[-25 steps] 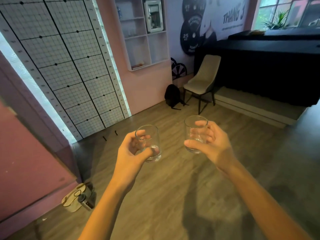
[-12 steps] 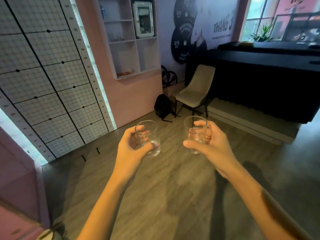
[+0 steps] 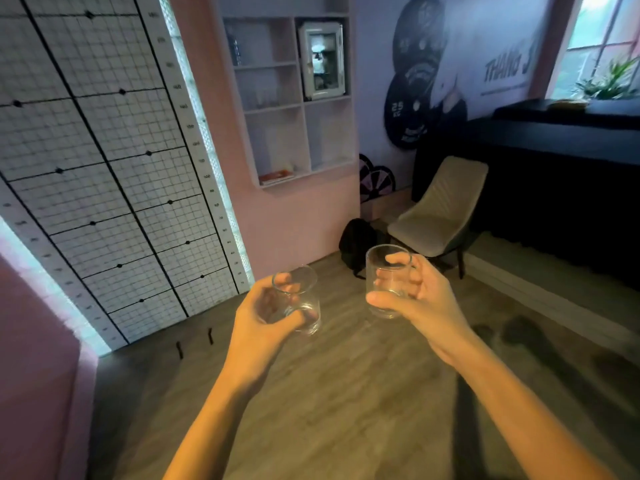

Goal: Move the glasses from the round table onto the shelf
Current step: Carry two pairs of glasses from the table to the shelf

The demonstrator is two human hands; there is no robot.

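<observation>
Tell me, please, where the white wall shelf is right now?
In the head view, the white wall shelf hangs on the pink wall, upper centre, between the grid board and the beige chair.

Two clear glossy glasses (image 3: 388,282); matt wood-grain floor (image 3: 346,393).

Each of the two hands, left (image 3: 265,317) and right (image 3: 420,301), grips a clear glass, left glass (image 3: 298,299) and right glass (image 3: 388,282), well below the wall shelf (image 3: 289,98).
</observation>
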